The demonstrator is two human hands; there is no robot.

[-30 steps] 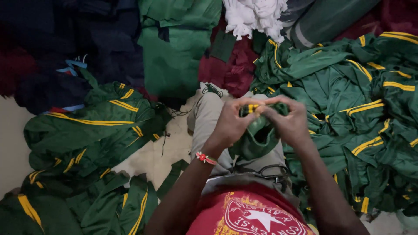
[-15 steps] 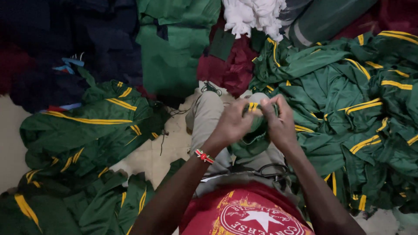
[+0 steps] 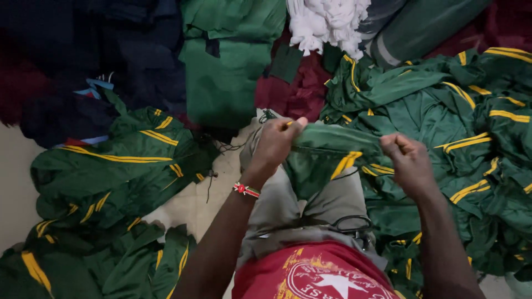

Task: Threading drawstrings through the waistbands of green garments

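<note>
Head view, person seated, looking down at own lap. Left hand (image 3: 275,145) is closed on one end of a green garment with yellow stripes (image 3: 327,160); right hand (image 3: 407,160) is closed in a fist on the other end. The two hands are apart, and the cloth between them is drawn into a fairly taut band at lap height, with the rest of it hanging below the grip onto the grey trousers (image 3: 288,205). A small yellowish object shows at the left fingertips; too small to identify. A red beaded bracelet (image 3: 246,190) sits on the left wrist, just behind that grip. Beside the right hand, touching or nearly touching the held piece, lies a large heap of like garments (image 3: 471,127), loose and rumpled. On the far side of the left hand, well apart from the grip, a second heap (image 3: 111,182) of the same green and yellow pieces lies somewhat flatter. Beyond the grip: plain green cloth (image 3: 227,77), maroon cloth (image 3: 293,94), a white bundle (image 3: 327,22), dark blue fabric (image 3: 83,55). Dark scissors (image 3: 354,227) rest on the lap below the hands. Judgement: one piece in hand, mid-handling; which heap holds finished pieces cannot be told from this view, so the share done versus left stays open.
</note>
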